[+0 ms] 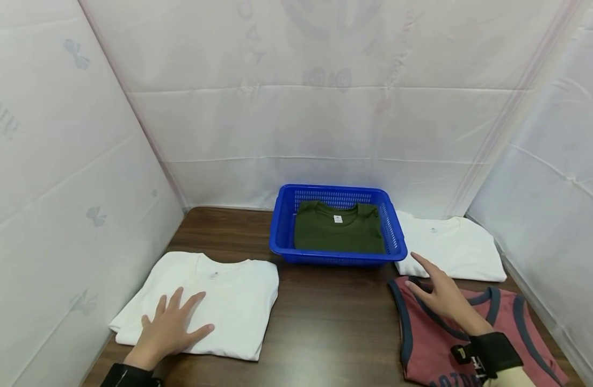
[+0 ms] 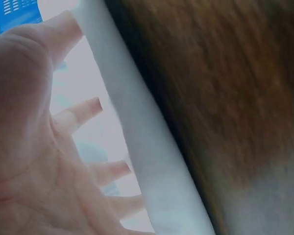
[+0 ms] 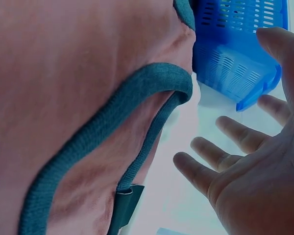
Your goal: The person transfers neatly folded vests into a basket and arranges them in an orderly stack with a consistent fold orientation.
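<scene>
With its fingers spread, my left hand (image 1: 168, 325) lies over a folded white T-shirt (image 1: 238, 312) on the left side of the table. The left wrist view shows the palm and fingertips beside the shirt's pale edge (image 2: 142, 127). My right hand (image 1: 443, 295), fingers extended and holding nothing, is over a folded dusty-red shirt (image 1: 432, 352) with dark blue-grey trim. In the right wrist view that shirt (image 3: 83, 98) fills the left side. A folded dark green T-shirt (image 1: 337, 234) lies inside a blue plastic basket (image 1: 342, 259) at the back centre.
Another folded white T-shirt (image 1: 456, 247) lies right of the basket, behind the red shirt. The brown wooden table (image 1: 320, 322) shows between the left and right shirts. White sheeting (image 1: 325, 123) encloses the table at the back and both sides.
</scene>
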Demonstrator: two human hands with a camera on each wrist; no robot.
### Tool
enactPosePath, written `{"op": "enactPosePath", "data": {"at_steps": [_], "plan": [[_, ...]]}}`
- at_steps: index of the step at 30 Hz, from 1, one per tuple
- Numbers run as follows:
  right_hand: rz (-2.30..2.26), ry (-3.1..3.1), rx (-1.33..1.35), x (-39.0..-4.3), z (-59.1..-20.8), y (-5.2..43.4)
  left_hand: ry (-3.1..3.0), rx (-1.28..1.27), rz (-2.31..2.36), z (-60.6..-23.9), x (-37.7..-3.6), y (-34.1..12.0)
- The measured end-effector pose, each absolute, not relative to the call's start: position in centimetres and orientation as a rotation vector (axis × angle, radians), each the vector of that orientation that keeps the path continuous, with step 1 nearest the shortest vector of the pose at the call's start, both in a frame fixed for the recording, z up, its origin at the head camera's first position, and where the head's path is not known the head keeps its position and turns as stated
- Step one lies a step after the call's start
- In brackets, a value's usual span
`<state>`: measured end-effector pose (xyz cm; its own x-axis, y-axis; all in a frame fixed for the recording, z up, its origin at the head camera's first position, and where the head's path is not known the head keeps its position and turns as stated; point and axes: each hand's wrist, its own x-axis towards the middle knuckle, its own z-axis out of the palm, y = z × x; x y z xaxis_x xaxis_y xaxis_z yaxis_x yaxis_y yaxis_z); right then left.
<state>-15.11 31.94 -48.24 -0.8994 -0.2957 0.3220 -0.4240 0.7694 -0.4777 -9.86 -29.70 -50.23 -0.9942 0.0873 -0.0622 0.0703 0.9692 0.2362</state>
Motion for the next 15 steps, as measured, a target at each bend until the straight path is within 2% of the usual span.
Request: {"op": "enactPosePath", "data": {"at_steps": [8, 15], "plan": [[0.844, -2.749, 0.566, -14.9, -48.0, 32.0, 3.297, 0.341, 0.484, -49.4, -11.8, -31.7], [0.890, -2.735, 0.588, -14.4, -48.2, 32.1, 3.232, 0.209, 0.517, -48.8, -14.9, -35.1]]}}
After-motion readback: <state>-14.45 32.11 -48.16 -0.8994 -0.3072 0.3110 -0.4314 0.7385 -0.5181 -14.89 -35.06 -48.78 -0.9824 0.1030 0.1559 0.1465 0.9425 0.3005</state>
